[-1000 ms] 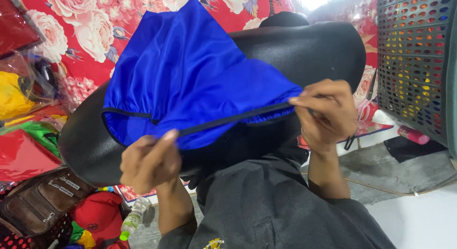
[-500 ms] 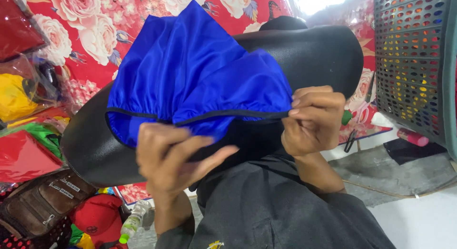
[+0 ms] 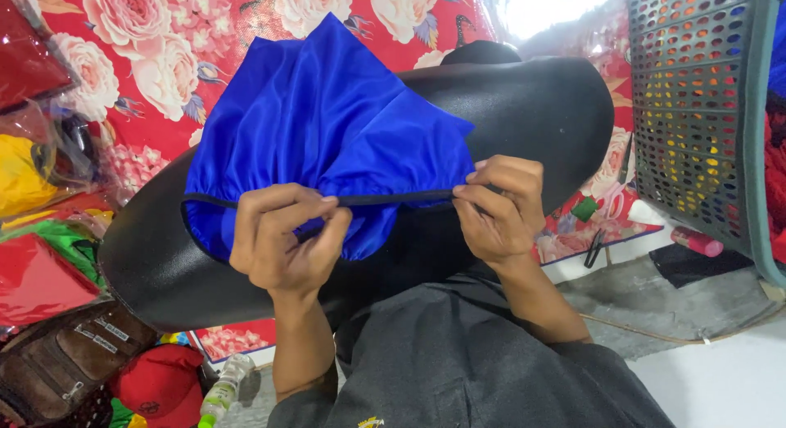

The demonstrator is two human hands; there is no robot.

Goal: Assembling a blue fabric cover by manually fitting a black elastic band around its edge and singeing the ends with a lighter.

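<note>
Both the left hand (image 3: 282, 244) and right hand (image 3: 499, 208) pinch the black cord (image 3: 393, 200) of the blue cloth (image 3: 327, 141) (draped over a black seat (image 3: 532, 108))

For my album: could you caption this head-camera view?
Both hands, left and right, pinch the black cord of a blue satin lining over a black hat.

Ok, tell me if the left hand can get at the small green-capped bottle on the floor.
Probably not as things stand: the left hand pinches the blue cloth's black trim, and the bottle lies below, behind the black seat.
</note>
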